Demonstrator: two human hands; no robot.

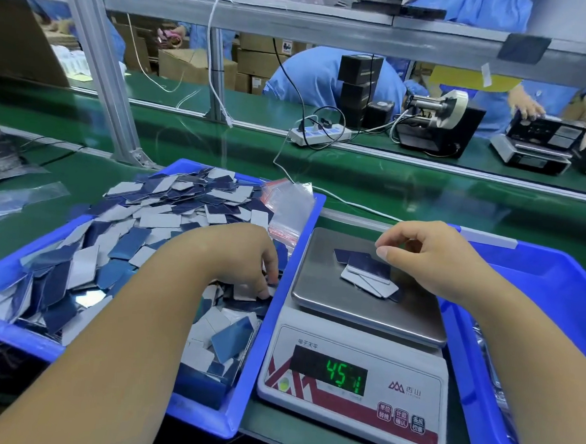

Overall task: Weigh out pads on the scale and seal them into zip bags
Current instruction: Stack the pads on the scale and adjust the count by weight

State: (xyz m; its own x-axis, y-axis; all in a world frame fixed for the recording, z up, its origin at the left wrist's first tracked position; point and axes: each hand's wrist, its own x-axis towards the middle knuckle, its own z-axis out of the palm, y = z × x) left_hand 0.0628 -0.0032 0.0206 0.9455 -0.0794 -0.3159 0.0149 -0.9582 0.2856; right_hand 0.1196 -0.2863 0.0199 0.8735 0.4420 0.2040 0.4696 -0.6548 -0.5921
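A digital scale [358, 373] stands in front of me, its green display reading 451. A few blue and grey pads [367, 272] lie stacked on its steel pan [322, 285]. My right hand [430, 257] hovers just above them with fingers loosely curled and nothing visible between them. A blue bin [279, 310] to the left is heaped with loose pads [140, 233]. My left hand [248, 260] reaches down into that heap near the bin's right wall, fingertips on a grey pad. Clear zip bags [289, 208] with red seals lie at the bin's far right corner.
A second blue bin [552, 285] stands to the right of the scale. Behind runs a green conveyor belt [423, 192] with a power strip [319, 134], a tape dispenser [438, 124] and cables. People in blue coats work on the far side.
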